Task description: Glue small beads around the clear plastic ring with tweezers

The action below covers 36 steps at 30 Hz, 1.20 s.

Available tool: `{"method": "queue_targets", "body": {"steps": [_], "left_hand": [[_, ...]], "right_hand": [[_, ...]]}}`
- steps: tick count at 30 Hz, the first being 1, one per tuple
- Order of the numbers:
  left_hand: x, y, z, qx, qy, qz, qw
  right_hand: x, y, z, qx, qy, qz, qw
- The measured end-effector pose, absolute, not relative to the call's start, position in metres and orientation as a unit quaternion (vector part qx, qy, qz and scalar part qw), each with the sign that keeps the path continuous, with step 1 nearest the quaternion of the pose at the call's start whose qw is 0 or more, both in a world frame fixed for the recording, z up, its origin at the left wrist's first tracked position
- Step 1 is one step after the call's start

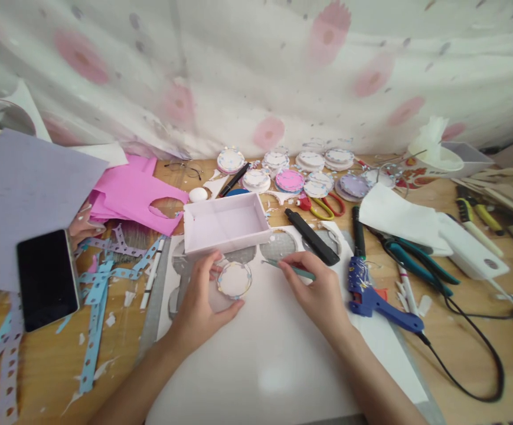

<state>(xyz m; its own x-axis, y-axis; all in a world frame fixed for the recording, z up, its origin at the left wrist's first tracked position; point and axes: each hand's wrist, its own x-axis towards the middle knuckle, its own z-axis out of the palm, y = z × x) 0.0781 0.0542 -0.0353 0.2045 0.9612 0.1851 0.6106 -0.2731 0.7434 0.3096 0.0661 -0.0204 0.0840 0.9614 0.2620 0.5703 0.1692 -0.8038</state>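
My left hand [201, 295] is curved around a small clear ring [234, 280] dotted with blue and yellow bits. Its thumb rests at the ring's lower edge and its fingers at the upper left. The ring lies on a large white sheet [256, 354] with round cut-outs along its far edge. In my right hand [316, 286] a slim teal-handled tool [298, 271] is pinched, its thin tip pointing left toward the ring without touching it. Just beyond my left hand stands an open pale pink box [227, 224].
Several decorated discs [290, 180] line the back. Right of the sheet lie a blue glue gun [365, 295] with its cord, teal-handled pliers [420, 260] and a black cutter [313, 236]. Leftward are a phone [47, 280], punched paper strips [94, 330] and pink sheets [136, 192].
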Motion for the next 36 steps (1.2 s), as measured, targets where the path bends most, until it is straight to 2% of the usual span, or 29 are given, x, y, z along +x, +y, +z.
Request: {"method": "queue_targets", "body": {"steps": [10,17,21,28,33,36], "left_hand": [[0.077,0.053,-0.033,0.736,0.526,0.31,0.294],[0.077,0.054,-0.033,0.75,0.507,0.318,0.28],[0.076,0.054,-0.031,0.765,0.488,0.344,0.242],[0.069,0.048,-0.025,0.768,0.428,0.462,0.119],[0.069,0.039,-0.017,0.777,0.382,0.481,0.14],[0.072,0.032,-0.013,0.775,0.405,0.457,0.166]], "right_hand": [[0.304,0.062,-0.023,-0.621,-0.584,0.258,0.455],[0.304,0.061,-0.022,-0.611,-0.542,0.233,0.527],[0.303,0.06,-0.014,-0.576,-0.487,0.284,0.592],[0.296,0.047,-0.005,-0.451,-0.447,0.379,0.673],[0.284,0.035,0.0,-0.396,-0.501,0.383,0.667],[0.28,0.03,-0.001,-0.374,-0.539,0.385,0.649]]}}
